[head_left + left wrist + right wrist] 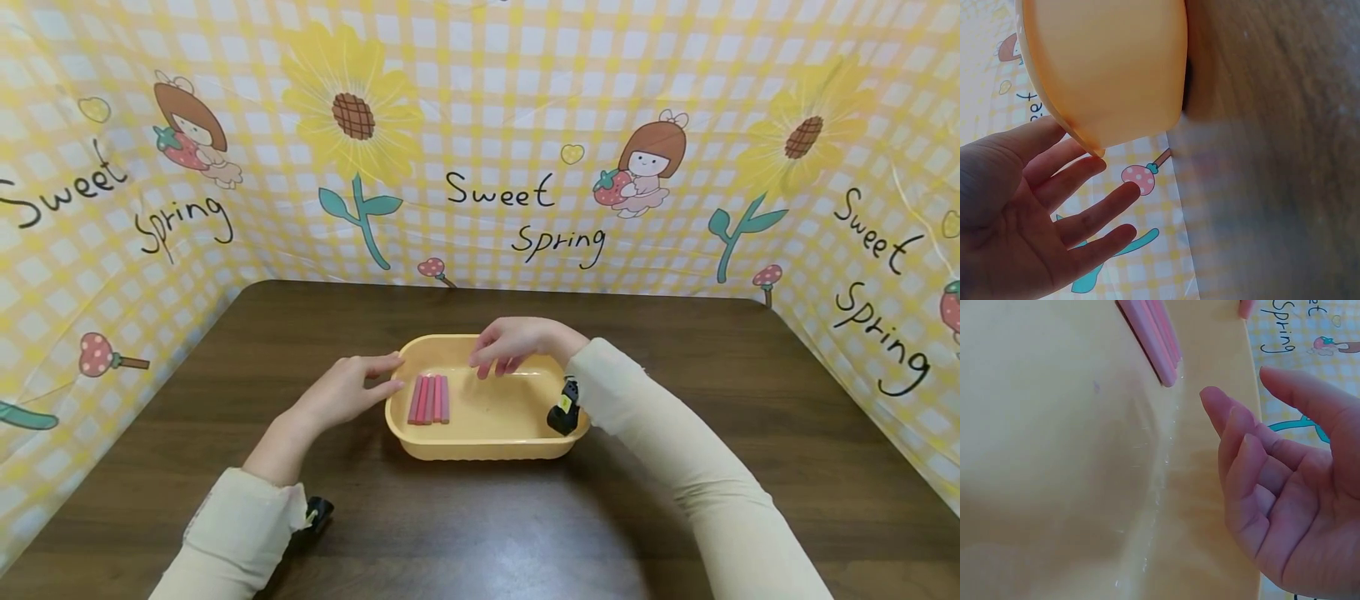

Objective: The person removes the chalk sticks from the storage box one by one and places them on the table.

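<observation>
A pale yellow plastic tub stands on the table. In its left end several slim pink and mauve sticks lie side by side; the right wrist view shows the ends of these pink sticks. My left hand is at the tub's left end, thumb and fingertips touching the rim. In the left wrist view the other fingers are spread and hold nothing. My right hand hovers over the tub's back side, fingers loosely bent and thumb apart, with nothing between them.
The dark wooden table extends around the tub. Behind it and along both sides hangs a yellow checked cloth with flowers and lettering. A small black device sits at my right wrist, and another black device at my left.
</observation>
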Available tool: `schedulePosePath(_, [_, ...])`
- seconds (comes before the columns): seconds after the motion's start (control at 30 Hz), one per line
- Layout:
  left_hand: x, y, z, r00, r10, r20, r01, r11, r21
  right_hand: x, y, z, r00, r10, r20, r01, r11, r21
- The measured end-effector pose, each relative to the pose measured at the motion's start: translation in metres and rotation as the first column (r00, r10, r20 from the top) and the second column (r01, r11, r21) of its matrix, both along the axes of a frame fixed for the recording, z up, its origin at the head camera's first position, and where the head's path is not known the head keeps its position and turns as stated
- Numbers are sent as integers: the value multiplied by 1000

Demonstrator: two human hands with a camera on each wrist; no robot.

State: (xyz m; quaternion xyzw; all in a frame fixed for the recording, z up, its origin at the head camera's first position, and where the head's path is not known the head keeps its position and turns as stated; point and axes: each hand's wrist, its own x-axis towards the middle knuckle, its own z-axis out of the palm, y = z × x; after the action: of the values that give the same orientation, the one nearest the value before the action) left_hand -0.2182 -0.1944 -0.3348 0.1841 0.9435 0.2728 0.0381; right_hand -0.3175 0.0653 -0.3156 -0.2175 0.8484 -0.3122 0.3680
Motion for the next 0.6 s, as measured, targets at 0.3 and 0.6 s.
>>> schedulePosePath(0.3, [0, 0, 1, 1000, -1, 4, 1, 1000, -3, -4, -12, -10, 999, 44, 15, -44, 999, 19])
schedulePosePath(0.6, [0, 0, 1, 1000, 0, 3, 0, 1000, -2, -2, -26, -20, 996, 57, 63, -59, 998, 33])
